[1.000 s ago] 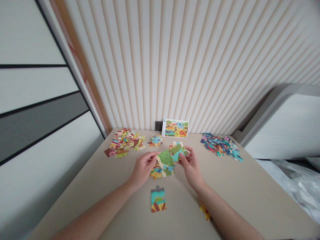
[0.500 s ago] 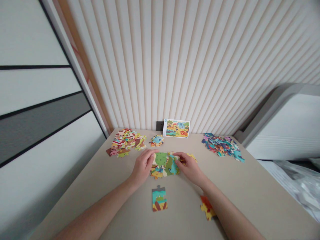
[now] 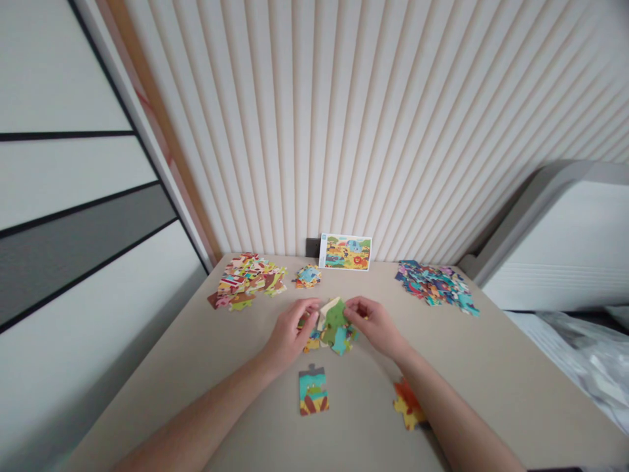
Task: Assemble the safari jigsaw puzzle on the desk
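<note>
My right hand (image 3: 374, 325) pinches the edge of a green jigsaw puzzle piece (image 3: 335, 316), which is tilted up above other pieces. On its left, my left hand (image 3: 291, 332) hovers with thumb and fingers apart, close to the piece. Under and between the hands lie several puzzle pieces in green, blue and orange (image 3: 313, 342), partly hidden by the fingers. Nearer to me a piece with a green animal on teal (image 3: 313, 391) lies flat. A red and yellow piece (image 3: 409, 408) is partly covered by my right forearm.
A picture card (image 3: 346, 252) of animals leans on the ribbed wall at the back. Left of it sits a small stack of pieces (image 3: 308, 275). A pink and green heap (image 3: 249, 278) lies at the back left, a dark blue heap (image 3: 436, 285) at the back right.
The green piece has been lifted and tilted, turning over the pieces below. My left hand has let its fingers apart and shifted slightly; my right hand has moved slightly to the right.
</note>
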A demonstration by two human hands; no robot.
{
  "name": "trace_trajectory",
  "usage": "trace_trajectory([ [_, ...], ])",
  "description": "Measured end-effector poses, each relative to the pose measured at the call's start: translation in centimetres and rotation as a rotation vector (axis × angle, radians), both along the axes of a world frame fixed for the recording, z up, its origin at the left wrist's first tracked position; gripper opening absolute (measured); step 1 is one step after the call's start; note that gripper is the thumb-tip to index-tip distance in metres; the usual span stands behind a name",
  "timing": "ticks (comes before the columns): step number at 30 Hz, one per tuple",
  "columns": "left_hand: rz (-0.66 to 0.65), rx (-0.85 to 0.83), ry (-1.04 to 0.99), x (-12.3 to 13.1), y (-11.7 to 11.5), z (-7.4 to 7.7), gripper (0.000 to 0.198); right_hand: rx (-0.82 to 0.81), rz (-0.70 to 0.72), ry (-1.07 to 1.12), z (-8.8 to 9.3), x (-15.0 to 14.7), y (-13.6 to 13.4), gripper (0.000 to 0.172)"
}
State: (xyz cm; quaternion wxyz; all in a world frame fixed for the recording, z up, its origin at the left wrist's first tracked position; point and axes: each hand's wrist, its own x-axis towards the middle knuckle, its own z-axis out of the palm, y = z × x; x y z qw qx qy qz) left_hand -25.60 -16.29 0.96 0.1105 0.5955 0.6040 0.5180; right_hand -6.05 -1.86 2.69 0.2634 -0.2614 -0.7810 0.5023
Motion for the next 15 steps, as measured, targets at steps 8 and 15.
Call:
trace_trajectory([
  [8, -0.073, -0.024, 0.35, -0.5, -0.2, 0.3, 0.021, 0.062, -0.569, -0.111, -2.2, 6.5, 10.9, 0.04],
  [15, -0.088, -0.008, 0.419, -0.3, -0.3, 0.4, 0.021, 0.328, -0.629, -0.397, -3.6, 6.6, 11.1, 0.031],
])
